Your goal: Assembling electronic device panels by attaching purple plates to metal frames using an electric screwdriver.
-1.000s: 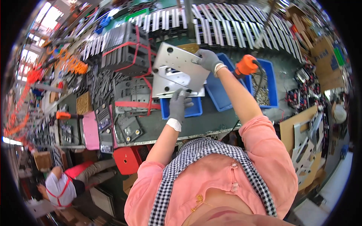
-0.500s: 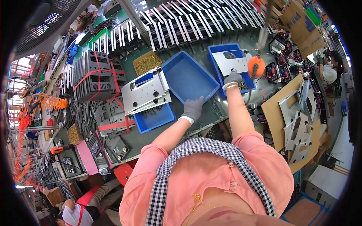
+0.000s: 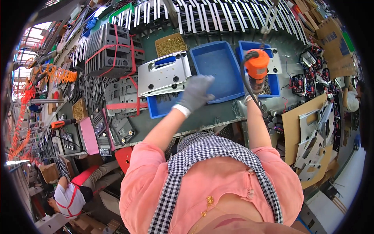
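Observation:
My left hand (image 3: 194,94), in a grey glove, is raised beside the near left edge of a large blue tray (image 3: 213,62). Its thumb and fingers are apart with nothing between them. An orange hanging power screwdriver (image 3: 257,65) covers most of my right hand (image 3: 248,96); only part of the glove and its cuff show, so its fingers cannot be made out. Beneath the screwdriver, a silver metal plate (image 3: 276,61) lies across another blue tray (image 3: 275,86) holding small parts. Stacked silver plates (image 3: 161,78) rest over a smaller blue tray (image 3: 156,110) left of my left hand.
A box of brass-coloured screws (image 3: 171,44) stands behind the plates. Strapped grey panels (image 3: 113,52) are piled to the left. Rows of metal strips (image 3: 210,19) line the back. At right are cardboard (image 3: 290,126) with cut plates and several red-and-black assemblies (image 3: 307,80).
My left hand has come off the large tray's near edge and risen. The orange screwdriver now appears lower and larger, in front of my right hand. The view has shifted, moving the bench leftward-to-right in frame.

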